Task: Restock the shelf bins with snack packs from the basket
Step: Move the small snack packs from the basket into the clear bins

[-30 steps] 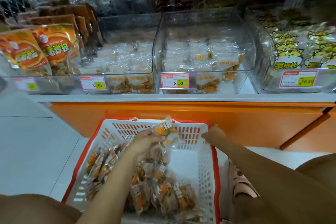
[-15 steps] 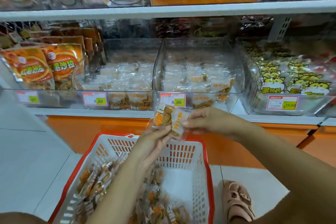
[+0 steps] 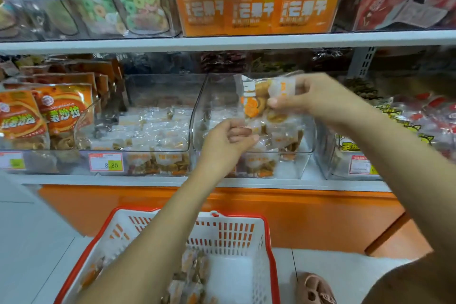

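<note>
A pack is pinched by its right edge in the right hand and held upright over the open bin, behind the front rim; the left hand is curled at the pack's lower left corner, though a grip cannot be told; open room is left at the bin's right front; below, the basket is seen with packs along its left side.
</note>
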`<state>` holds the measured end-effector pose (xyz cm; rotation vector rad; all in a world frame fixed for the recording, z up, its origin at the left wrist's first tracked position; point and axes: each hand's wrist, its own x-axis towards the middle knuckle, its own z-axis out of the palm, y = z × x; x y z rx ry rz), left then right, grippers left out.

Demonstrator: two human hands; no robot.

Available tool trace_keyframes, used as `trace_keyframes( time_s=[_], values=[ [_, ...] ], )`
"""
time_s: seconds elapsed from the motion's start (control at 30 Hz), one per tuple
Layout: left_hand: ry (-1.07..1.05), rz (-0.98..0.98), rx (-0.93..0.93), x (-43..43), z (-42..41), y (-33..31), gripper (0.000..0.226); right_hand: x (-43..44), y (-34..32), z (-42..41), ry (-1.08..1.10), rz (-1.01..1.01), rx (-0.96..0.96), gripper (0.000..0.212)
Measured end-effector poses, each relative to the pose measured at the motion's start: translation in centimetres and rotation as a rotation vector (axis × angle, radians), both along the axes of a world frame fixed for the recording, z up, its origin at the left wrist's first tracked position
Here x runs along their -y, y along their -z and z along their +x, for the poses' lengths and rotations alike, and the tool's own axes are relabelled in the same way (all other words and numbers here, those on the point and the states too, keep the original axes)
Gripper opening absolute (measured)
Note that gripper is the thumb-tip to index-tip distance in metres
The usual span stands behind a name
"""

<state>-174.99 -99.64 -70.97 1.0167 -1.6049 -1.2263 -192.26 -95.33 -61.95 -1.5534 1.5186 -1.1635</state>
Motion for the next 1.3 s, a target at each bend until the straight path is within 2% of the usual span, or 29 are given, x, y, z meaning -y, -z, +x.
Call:
trace_keyframes(
  time_s=[0.1,0.2,0.27,0.33,0.5,0.63,0.73,0.9,1.0,1.1,1.2,1.3],
  values=[
    [0.032,-0.319,0.335,1.9,-1.4,-0.1,0.021,0.2,-2.2,-2.6,0.026,-0.026,-0.351,0.017],
    [0.203,-0.388,0.579,3.6,-2.8,0.3,0.028,0.9,-2.4,-3.6,0.041,0.04,-0.743,0.018],
    [0.327,-0.327,0.63,4.5,-3.5,0.5,0.036,1.5,-2.3,-3.3,0.054,0.055,-0.944,0.026],
    [0.403,-0.283,0.638,5.0,-3.8,0.8,0.042,1.9,-2.3,-2.6,0.063,0.068,-1.059,0.032],
    [0.421,-0.362,0.724,5.8,-3.4,0.7,0.035,3.3,-2.3,-0.5,0.042,0.186,-1.349,0.039],
    [0.428,-0.347,0.691,6.0,-2.7,1.0,0.034,4.9,-1.2,1.1,0.035,0.303,-1.429,0.044],
    [0.422,-0.364,0.652,6.0,-2.4,1.2,0.026,5.6,-0.5,2.3,0.027,0.374,-1.45,0.045],
    [0.341,-0.381,0.657,6.7,-1.8,1.5,0.012,6.1,1.1,2.9,-0.046,0.47,-1.471,0.029],
    [0.339,-0.374,0.653,6.7,-1.6,1.5,0.014,6.1,2.4,3.0,-0.057,0.478,-1.477,0.033],
    [0.35,-0.352,0.636,6.6,-1.7,1.5,0.015,6.3,3.5,2.8,-0.065,0.446,-1.502,0.026],
    [0.371,-0.332,0.673,6.6,-1.9,1.3,0.025,6.5,4.6,2.4,-0.092,0.47,-1.543,0.03],
    [0.423,-0.279,0.708,6.5,-2.0,0.8,0.026,6.7,5.7,2.0,-0.095,0.496,-1.546,0.031]
  ],
)
